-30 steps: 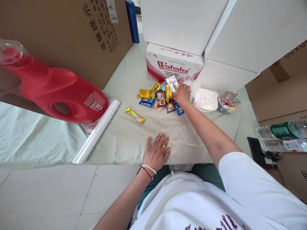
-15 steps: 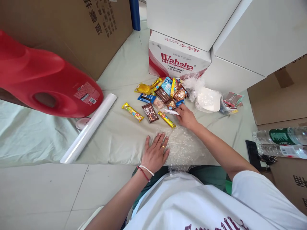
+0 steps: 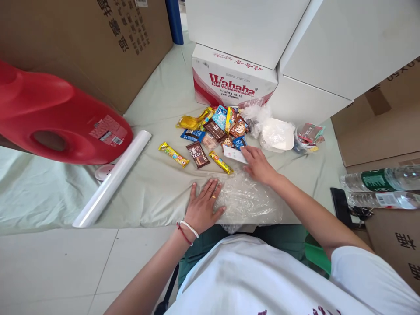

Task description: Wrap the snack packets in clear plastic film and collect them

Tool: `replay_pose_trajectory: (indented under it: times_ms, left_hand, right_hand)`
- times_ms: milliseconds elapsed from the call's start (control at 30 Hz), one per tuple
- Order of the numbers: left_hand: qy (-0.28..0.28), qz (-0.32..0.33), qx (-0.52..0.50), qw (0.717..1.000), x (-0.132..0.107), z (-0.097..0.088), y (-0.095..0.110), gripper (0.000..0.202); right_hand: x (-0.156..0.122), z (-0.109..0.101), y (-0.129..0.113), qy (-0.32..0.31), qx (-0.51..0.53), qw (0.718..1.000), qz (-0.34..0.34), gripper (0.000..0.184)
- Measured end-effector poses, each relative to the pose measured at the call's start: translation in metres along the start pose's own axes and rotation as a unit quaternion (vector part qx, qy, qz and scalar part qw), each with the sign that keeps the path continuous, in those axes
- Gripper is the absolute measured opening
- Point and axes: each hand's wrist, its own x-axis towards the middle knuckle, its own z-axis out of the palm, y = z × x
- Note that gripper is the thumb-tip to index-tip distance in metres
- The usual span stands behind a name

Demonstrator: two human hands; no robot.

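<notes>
My left hand lies flat on the cloth with its fingers spread, beside a crumpled clear plastic bag. My right hand has its fingers closed on the near edge of a flat white packet with faint pinkish print. Just beyond is a pile of wrapped snacks, including a brown wafer packet and a blue packet. Closer to me lie a yellow snack bar, a cocoa packet and another yellow bar.
At left, a red jug lies beside a white roll. A Wahaha carton backs the snacks. Right of them are a white bowl with clear plastic and a tub of packets. Plastic bottles lie farther right.
The white packet has tipped so more of its broad face shows, with my right hand still on it. My left hand stays flat. The whole view has shifted slightly.
</notes>
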Motion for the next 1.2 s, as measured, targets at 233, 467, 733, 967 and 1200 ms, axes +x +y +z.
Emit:
replay_pose_trajectory:
  times_ms: [233, 467, 733, 967, 1200]
  left_hand:
    - [-0.007, 0.017, 0.006, 1.000, 0.000, 0.000, -0.001, 0.068]
    - [-0.001, 0.015, 0.002, 1.000, 0.000, -0.002, 0.000, 0.063]
    - [-0.001, 0.014, -0.008, 1.000, 0.000, -0.002, -0.001, 0.061]
    - [0.005, 0.020, 0.008, 1.000, -0.001, -0.002, 0.000, 0.061]
    - [0.004, 0.010, -0.002, 1.000, 0.000, -0.002, 0.000, 0.059]
  right_hand:
    - [0.141, -0.049, 0.008, 0.019, -0.140, 0.990, 0.026, 0.038]
    - [0.251, -0.034, 0.039, -0.096, -0.259, 0.957, 0.094, 0.048]
    - [0.269, -0.050, 0.050, -0.007, -0.282, 0.956, 0.075, 0.031]
    - [0.255, -0.049, 0.050, -0.114, -0.287, 0.947, 0.083, 0.048]
    - [0.248, -0.037, 0.043, -0.115, -0.284, 0.942, 0.136, 0.039]
